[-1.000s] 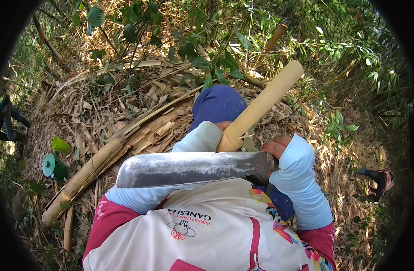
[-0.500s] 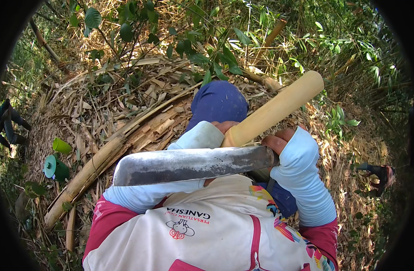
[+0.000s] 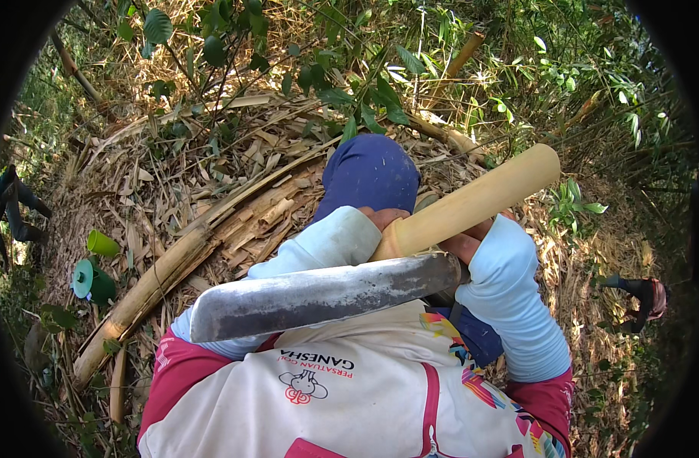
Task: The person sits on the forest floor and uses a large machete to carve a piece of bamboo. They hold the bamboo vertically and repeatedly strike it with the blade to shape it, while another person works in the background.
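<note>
A wide machete [image 3: 319, 296] lies across my front, its dark, worn blade reaching from the right toward the lower left. My right hand [image 3: 465, 244] is closed at the machete's base; the handle is mostly hidden. A pale, peeled bamboo piece [image 3: 475, 198] with a ring near its lower end slants up to the right. Around that lower end my left hand [image 3: 385, 217] is closed, with its fingers partly behind the bamboo and the sleeve. The blade crosses just under the bamboo's lower end; whether they touch I cannot tell.
A split bamboo pole [image 3: 166, 276] lies on leaf litter to the left, near a green lidded container [image 3: 99, 285] and a lime-green cup [image 3: 103, 243]. My blue-clad knee [image 3: 368, 179] is ahead. Leafy stems [image 3: 372, 107] overhang it. Other people's dark-clothed limbs show at both far sides.
The bamboo's upper end has swung down and slightly right. The machete's tip has dropped, so the blade slopes more steeply. Both hands keep their hold.
</note>
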The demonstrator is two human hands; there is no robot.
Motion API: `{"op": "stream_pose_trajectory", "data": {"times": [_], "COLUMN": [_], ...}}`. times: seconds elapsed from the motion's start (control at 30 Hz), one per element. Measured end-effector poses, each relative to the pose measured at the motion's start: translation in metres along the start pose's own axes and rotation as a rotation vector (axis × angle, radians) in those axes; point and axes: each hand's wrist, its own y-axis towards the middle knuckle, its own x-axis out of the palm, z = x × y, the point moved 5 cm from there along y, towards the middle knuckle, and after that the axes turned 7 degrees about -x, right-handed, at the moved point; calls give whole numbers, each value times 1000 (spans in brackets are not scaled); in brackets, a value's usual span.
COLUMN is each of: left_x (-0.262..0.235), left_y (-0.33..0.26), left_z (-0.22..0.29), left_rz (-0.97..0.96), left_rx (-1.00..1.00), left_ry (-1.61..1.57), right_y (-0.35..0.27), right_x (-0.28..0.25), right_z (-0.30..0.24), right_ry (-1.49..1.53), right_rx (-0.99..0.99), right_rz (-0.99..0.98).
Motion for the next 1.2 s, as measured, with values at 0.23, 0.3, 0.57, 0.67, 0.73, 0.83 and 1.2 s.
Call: {"op": "stream_pose_trajectory", "data": {"times": [0.23,0.3,0.57,0.67,0.73,0.83,1.2], "left_x": [3,4,7,10,12,13,13], "left_y": [0,0,0,3,4,5,4], "left_z": [10,12,19,21,21,22,18], "left_rz": [-71,-90,-164,-193,-202,-217,-224], "left_rx": [-5,-11,-18,-15,-13,-19,-41], "left_ry": [79,97,172,185,184,195,186], "right_y": [5,7,0,0,1,2,-8], "right_x": [-5,-5,-1,0,-2,-4,-6], "right_z": [-3,2,13,16,15,14,20], "right_ry": [36,156,271,323,334,271,-10], "right_rx": [13,112,186,233,251,211,14], "right_rz": [124,95,181,180,180,141,130]}}
